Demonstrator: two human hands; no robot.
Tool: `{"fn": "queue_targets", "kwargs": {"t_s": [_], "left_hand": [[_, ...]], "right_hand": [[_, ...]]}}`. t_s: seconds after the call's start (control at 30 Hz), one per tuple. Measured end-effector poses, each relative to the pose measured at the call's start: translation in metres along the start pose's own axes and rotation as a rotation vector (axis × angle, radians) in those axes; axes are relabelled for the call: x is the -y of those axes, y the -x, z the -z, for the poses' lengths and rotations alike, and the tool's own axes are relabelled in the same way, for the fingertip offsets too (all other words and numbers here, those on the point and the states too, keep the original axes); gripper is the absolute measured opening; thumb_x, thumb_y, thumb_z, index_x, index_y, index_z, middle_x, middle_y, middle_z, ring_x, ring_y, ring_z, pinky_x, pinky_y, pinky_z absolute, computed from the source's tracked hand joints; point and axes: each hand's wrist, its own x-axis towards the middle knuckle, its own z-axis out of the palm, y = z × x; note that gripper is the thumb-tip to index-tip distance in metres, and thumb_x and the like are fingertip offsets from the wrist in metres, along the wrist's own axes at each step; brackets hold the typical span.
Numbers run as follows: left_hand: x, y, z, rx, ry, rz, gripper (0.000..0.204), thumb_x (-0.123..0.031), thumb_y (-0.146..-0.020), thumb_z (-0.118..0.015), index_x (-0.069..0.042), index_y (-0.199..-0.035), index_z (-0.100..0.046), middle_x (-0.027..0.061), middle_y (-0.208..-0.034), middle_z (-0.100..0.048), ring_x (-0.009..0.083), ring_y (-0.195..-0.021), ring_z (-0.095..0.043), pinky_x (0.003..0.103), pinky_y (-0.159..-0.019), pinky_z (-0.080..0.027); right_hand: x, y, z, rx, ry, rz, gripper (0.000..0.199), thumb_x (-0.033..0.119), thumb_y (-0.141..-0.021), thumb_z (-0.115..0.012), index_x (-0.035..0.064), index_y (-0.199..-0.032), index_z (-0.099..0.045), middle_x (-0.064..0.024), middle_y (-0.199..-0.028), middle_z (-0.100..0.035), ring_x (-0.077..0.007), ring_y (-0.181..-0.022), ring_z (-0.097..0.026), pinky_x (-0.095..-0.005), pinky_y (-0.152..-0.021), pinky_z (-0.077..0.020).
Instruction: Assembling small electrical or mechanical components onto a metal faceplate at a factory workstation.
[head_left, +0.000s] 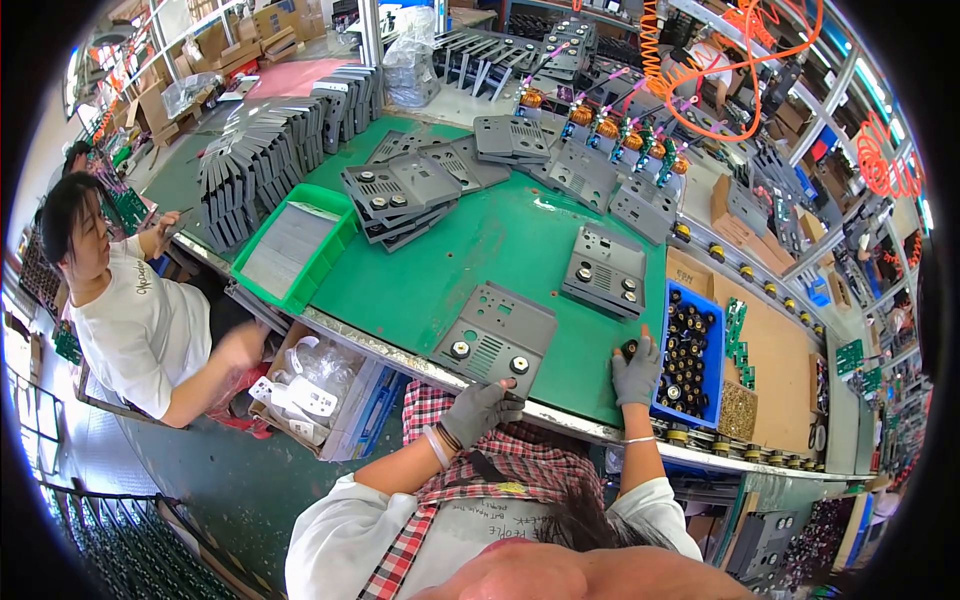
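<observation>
A grey metal panel (500,335) with slots, holes and two round black sockets lies at the near edge of the green table. My left hand (478,412), in a grey glove, closes its fingers on the panel's near right corner. To its right, beside a blue bin (717,370), my gloved right hand (637,374) rests low over the tabletop. A small black round part (629,349) sits between its thumb and fingers. Several black round parts (690,350) with brass-coloured centres fill the bin. Farther back lies a stack of grey panels (606,268) with sockets fitted.
Stacked panels (400,185) and a green tray (338,215) stand at the back left. A co-worker (140,310) sits left of the table, near a box of white parts (305,395). A roller conveyor (745,272) runs along the right, with circuit boards (737,330) beside the bin.
</observation>
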Motion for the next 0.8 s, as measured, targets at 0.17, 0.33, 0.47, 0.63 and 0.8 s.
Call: {"fn": "queue_targets", "kwargs": {"t_s": [0.17, 0.33, 0.47, 0.63, 0.8], "left_hand": [[-0.002, 0.015, -0.006, -0.031, -0.221, 0.219, 0.035, -0.03, -0.087, -0.052, 0.002, -0.101, -0.05, 0.0105, -0.087, -0.058, 0.0183, -0.076, -0.058, 0.029, -0.065, -0.048], [-0.022, 0.037, -0.03, 0.026, -0.55, -0.006, 0.028, -0.026, -0.088, -0.05, 0.002, -0.092, -0.053, 0.0116, -0.082, -0.06, 0.0149, -0.068, -0.057, 0.028, -0.062, -0.047], [-0.046, 0.027, -0.049, 0.003, -0.515, -0.196, 0.025, -0.022, -0.088, -0.049, 0.002, -0.093, -0.052, 0.0109, -0.081, -0.06, 0.0153, -0.069, -0.057, 0.027, -0.063, -0.047], [-0.067, 0.021, -0.062, -0.019, -0.642, -0.452, 0.02, -0.017, -0.088, -0.051, 0.001, -0.097, -0.052, 0.0102, -0.085, -0.059, 0.015, -0.073, -0.056, 0.028, -0.068, -0.047], [-0.071, 0.013, -0.077, -0.065, -1.181, -0.713, 0.015, -0.014, -0.083, -0.057, -0.001, -0.09, -0.055, 0.0089, -0.08, -0.057, 0.0156, -0.073, -0.056, 0.026, -0.064, -0.045]], "right_hand": [[0.014, 0.005, 0.012, 0.093, -0.39, -0.108, 0.049, 0.021, -0.072, -0.065, 0.0026, -0.113, -0.047, -0.014, -0.097, -0.054, -0.0266, -0.094, -0.052, -0.0374, -0.084, -0.0408], [0.119, -0.017, 0.08, 0.224, -0.959, 0.048, 0.034, 0.008, -0.071, -0.064, 0.0017, -0.101, -0.05, -0.004, -0.084, -0.051, -0.011, -0.075, -0.05, -0.0258, -0.068, -0.0429], [0.132, -0.018, 0.076, 0.33, -1.067, 0.037, 0.033, 0.005, -0.07, -0.063, 0.0013, -0.1, -0.052, -0.0034, -0.083, -0.05, -0.0091, -0.073, -0.048, -0.0233, -0.066, -0.0419], [0.143, -0.019, 0.084, 0.362, -1.084, 0.157, 0.037, 0.003, -0.068, -0.062, 0.0011, -0.104, -0.054, -0.0044, -0.083, -0.049, -0.0086, -0.072, -0.048, -0.0217, -0.064, -0.0405], [0.157, -0.01, 0.094, 0.168, -0.887, 0.333, 0.033, 0.006, -0.065, -0.061, 0.0045, -0.097, -0.053, -0.0111, -0.088, -0.048, -0.0238, -0.075, -0.052, -0.0324, -0.062, -0.0435]]}}
